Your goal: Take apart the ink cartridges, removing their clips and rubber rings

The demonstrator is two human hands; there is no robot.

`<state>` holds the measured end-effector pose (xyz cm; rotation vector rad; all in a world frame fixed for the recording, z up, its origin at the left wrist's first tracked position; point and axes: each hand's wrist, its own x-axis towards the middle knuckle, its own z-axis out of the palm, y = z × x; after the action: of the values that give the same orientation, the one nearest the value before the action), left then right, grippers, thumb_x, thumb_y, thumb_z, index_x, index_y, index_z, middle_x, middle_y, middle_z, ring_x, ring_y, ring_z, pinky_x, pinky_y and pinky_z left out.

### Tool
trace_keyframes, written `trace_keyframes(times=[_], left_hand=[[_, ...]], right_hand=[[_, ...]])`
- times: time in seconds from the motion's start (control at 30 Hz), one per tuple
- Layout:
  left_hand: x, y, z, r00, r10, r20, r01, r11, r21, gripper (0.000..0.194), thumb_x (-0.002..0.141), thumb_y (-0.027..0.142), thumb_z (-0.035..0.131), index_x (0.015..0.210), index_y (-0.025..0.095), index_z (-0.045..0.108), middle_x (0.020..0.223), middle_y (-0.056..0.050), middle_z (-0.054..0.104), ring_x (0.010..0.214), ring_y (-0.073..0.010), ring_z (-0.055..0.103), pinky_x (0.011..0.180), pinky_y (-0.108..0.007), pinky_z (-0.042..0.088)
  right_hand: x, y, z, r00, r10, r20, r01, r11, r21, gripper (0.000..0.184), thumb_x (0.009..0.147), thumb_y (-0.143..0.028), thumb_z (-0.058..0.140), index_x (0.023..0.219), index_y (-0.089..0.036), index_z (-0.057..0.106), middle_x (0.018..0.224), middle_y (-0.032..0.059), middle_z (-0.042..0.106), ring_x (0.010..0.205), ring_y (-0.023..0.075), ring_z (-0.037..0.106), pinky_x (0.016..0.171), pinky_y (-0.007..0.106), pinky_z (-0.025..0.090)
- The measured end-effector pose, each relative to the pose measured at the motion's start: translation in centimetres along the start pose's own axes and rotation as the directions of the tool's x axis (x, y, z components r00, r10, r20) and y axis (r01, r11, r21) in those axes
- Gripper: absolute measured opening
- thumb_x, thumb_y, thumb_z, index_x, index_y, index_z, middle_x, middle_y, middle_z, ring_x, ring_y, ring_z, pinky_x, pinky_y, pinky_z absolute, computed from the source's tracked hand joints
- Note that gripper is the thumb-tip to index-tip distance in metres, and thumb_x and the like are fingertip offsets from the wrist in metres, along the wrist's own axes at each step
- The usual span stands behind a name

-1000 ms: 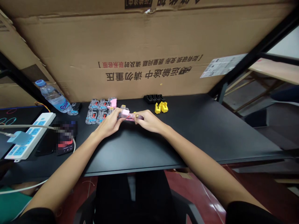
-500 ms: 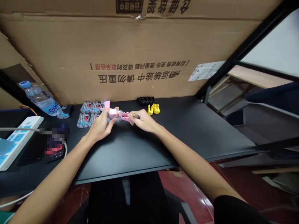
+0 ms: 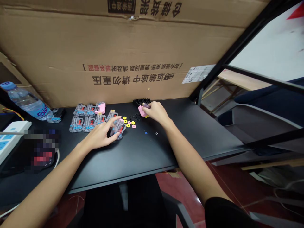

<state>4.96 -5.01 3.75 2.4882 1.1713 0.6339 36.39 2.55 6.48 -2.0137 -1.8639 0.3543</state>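
My left hand has its thumb and forefinger around a clear plastic case with a red part inside, low over the table. My right hand is closed on a pink plastic part and a thin, dark stick-like tool whose kind I cannot make out. It is beside a row of black plastic parts against the cardboard. Yellow shows under the pink part, mostly hidden. Between the hands lie several yellow and pink rings and small black rings.
Several similar clear cases stand in rows at left, one with a pink part on top. Further left are a water bottle and a white power strip. Cardboard walls the back. A blue disc lies near the middle.
My hands have moved apart. The left has lowered the clear case toward the table; the right has carried the pink part and tool right, to the black parts. Loose rings have come into sight.
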Motion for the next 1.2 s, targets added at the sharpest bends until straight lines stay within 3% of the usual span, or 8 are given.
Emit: trace_keyframes(times=[0.2, 0.43, 0.5, 0.6, 0.7, 0.9, 1.07, 1.2], left_hand=[[0.1, -0.5, 0.0, 0.998, -0.028, -0.048, 0.031, 0.997, 0.068, 0.066, 0.098, 0.047, 0.064, 0.159, 0.026, 0.050, 0.099, -0.006, 0.077, 0.093, -0.0265, 0.073, 0.088, -0.041, 0.056], [0.4, 0.1, 0.0, 0.997, 0.071, 0.033, -0.074, 0.992, 0.106, 0.040, 0.100, 0.045, 0.063, 0.135, 0.026, 0.069, 0.072, 0.002, 0.062, 0.078, -0.0219, 0.064, 0.086, -0.039, 0.050], [0.5, 0.3, 0.2, 0.995, 0.099, 0.034, -0.103, 0.985, 0.139, 0.035, 0.102, 0.046, 0.063, 0.128, 0.025, 0.071, 0.079, 0.000, 0.066, 0.084, -0.0232, 0.064, 0.088, -0.040, 0.050], [0.7, 0.1, 0.4, 0.990, 0.136, -0.021, -0.130, 0.973, 0.189, 0.037, 0.103, 0.049, 0.064, 0.128, 0.022, 0.070, 0.113, -0.008, 0.074, 0.108, -0.0284, 0.065, 0.098, -0.045, 0.050], [0.7, -0.6, 0.5, 0.989, 0.137, -0.048, -0.124, 0.970, 0.210, 0.041, 0.104, 0.051, 0.063, 0.134, 0.023, 0.068, 0.141, -0.011, 0.067, 0.129, -0.0323, 0.060, 0.107, -0.049, 0.049], [0.6, -1.1, 0.6, 0.998, 0.059, -0.028, -0.052, 0.977, 0.207, 0.037, 0.106, 0.053, 0.061, 0.126, 0.023, 0.071, 0.128, -0.011, 0.068, 0.115, -0.0300, 0.065, 0.103, -0.050, 0.053], [0.7, -1.0, 0.3, 0.994, 0.029, -0.101, -0.019, 0.995, 0.101, 0.029, 0.109, 0.042, 0.055, 0.122, 0.021, 0.070, 0.122, -0.010, 0.066, 0.102, -0.0241, 0.070, 0.096, -0.041, 0.059], [0.8, -1.4, -0.3, 0.984, 0.017, -0.178, 0.016, 0.983, 0.180, 0.026, 0.111, 0.032, 0.049, 0.119, 0.021, 0.071, 0.117, -0.010, 0.069, 0.110, -0.0261, 0.068, 0.101, -0.043, 0.056]], right_hand=[[0.6, 1.1, -0.3, 1.000, 0.008, -0.005, -0.009, 0.992, -0.127, 0.028, 0.089, -0.045, 0.070, 0.081, -0.019, 0.076, 0.086, 0.0134, 0.077, 0.083, 0.0279, 0.072, 0.072, 0.033, 0.049], [0.6, 1.6, -0.8, 0.999, -0.029, 0.021, 0.033, 0.972, -0.231, 0.029, 0.088, -0.048, 0.070, 0.084, -0.021, 0.079, 0.089, 0.0128, 0.078, 0.091, 0.0310, 0.074, 0.076, 0.035, 0.053], [0.7, 1.7, -0.7, 1.000, -0.025, 0.009, 0.026, 0.965, -0.261, 0.030, 0.089, -0.049, 0.070, 0.090, -0.021, 0.080, 0.095, 0.0141, 0.079, 0.093, 0.0315, 0.074, 0.077, 0.036, 0.053], [0.9, 1.7, -0.7, 1.000, -0.007, -0.018, 0.002, 0.966, -0.258, 0.028, 0.088, -0.045, 0.071, 0.099, -0.020, 0.080, 0.101, 0.0151, 0.079, 0.097, 0.0317, 0.073, 0.078, 0.036, 0.052], [0.8, 1.6, -0.6, 0.996, -0.004, -0.089, -0.013, 0.983, -0.181, 0.024, 0.088, -0.037, 0.068, 0.101, -0.021, 0.079, 0.100, 0.0148, 0.078, 0.093, 0.0303, 0.071, 0.075, 0.034, 0.049], [0.1, 0.1, 0.2, 0.964, -0.136, -0.229, 0.146, 0.989, 0.027, 0.019, 0.089, -0.035, 0.063, 0.087, -0.020, 0.075, 0.083, 0.0104, 0.075, 0.076, 0.0236, 0.063, 0.068, 0.031, 0.041], [-0.9, -1.6, 1.2, 0.922, -0.374, -0.099, 0.387, 0.892, 0.234, 0.025, 0.091, -0.036, 0.059, 0.082, -0.018, 0.073, 0.073, 0.0041, 0.069, 0.070, 0.0190, 0.058, 0.068, 0.030, 0.040], [-2.6, -3.2, 1.8, 0.803, -0.580, 0.134, 0.490, 0.772, 0.405, 0.032, 0.095, -0.045, 0.062, 0.093, -0.017, 0.078, 0.077, 0.0030, 0.072, 0.070, 0.0186, 0.060, 0.068, 0.029, 0.043]])
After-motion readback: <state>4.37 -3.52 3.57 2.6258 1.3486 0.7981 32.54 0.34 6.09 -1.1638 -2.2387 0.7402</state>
